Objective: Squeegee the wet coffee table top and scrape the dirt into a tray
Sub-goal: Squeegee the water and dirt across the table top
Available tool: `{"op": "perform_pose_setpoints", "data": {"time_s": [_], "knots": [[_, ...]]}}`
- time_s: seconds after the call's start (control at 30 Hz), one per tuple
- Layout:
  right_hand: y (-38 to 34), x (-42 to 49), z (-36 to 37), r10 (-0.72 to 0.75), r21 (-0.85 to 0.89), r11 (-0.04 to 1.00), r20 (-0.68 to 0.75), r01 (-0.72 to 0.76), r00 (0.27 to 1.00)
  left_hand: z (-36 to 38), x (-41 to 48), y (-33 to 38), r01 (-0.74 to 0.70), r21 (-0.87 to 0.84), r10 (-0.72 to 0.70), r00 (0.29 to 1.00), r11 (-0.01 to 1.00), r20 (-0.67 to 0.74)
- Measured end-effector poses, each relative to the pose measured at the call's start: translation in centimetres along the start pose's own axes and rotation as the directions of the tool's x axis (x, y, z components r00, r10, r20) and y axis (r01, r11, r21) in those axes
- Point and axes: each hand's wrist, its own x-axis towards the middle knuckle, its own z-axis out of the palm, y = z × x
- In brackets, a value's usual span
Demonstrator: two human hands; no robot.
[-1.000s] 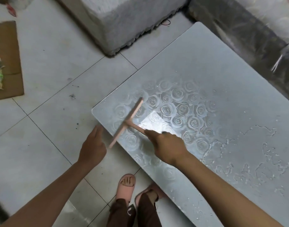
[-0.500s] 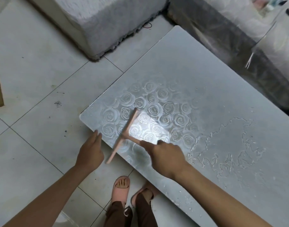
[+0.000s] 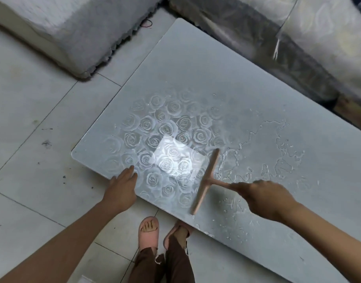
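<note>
The right hand (image 3: 264, 199) comes in from the lower right with the arm stretched forward. Its fingers are curled closed around the short handle of a pink T-shaped squeegee (image 3: 204, 183), and the back of the hand faces up. The handle runs leftward from the grip to the middle of the long, narrow, straight blade bar. The bar lies slantwise on the grey glossy coffee table top (image 3: 196, 68), just left of the grip, and its near end reaches the table's front edge.

The left hand (image 3: 122, 188) is well left of the grip, on the other side of the blade. Its fingers are straight and close together and hold nothing; the fingertips lie over the front edge of the top, near the rounded corner. I cannot tell whether they press on it.

The top is a smooth rectangle with a pattern of pale roses left of the grip, where a bright rectangular reflection (image 3: 179, 158) also shines. Beyond the grip and around it lie irregular puddles of water (image 3: 277, 144) with wavy outlines, and small drops sit near the wrist.

Below the grip, two feet in soft pink slippers (image 3: 149, 229) and brown trousers (image 3: 175, 262) stand on pale square floor tiles (image 3: 32, 99) with dark specks. Far beyond, a grey block with rough fabric (image 3: 83, 27) rests on the floor.
</note>
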Motion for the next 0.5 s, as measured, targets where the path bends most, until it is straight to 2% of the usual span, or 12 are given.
{"op": "perform_pose_setpoints", "data": {"time_s": [0.07, 0.13, 0.23, 0.33, 0.5], "knots": [[-2.0, -0.3, -0.2, -0.067, -0.033, 0.997, -0.053, 0.065, 0.996, -0.1, 0.1, 0.5, -0.006, 0.034, 0.004, 0.999, 0.999, 0.037], [-5.1, -0.2, -0.1, -0.152, 0.016, 0.988, -0.075, 0.154, 0.985, -0.2, 0.1, 0.9, -0.013, 0.07, 0.007, 0.997, 0.997, 0.077], [-9.4, 0.3, 1.5, -0.261, 0.053, 0.963, -0.043, 0.263, 0.964, -0.6, 0.0, 1.4, -0.024, 0.126, 0.012, 0.995, 0.992, 0.097], [-8.3, 0.3, 3.3, -0.232, 0.06, 0.971, -0.019, 0.233, 0.972, -1.0, 0.1, 1.6, -0.032, 0.134, 0.014, 0.992, 0.99, 0.127], [-0.6, -2.1, 5.4, -0.094, 0.043, 0.995, 0.041, 0.092, 0.995, -1.0, 0.2, 1.4, -0.014, 0.127, -0.005, 0.989, 0.992, 0.15]]}}
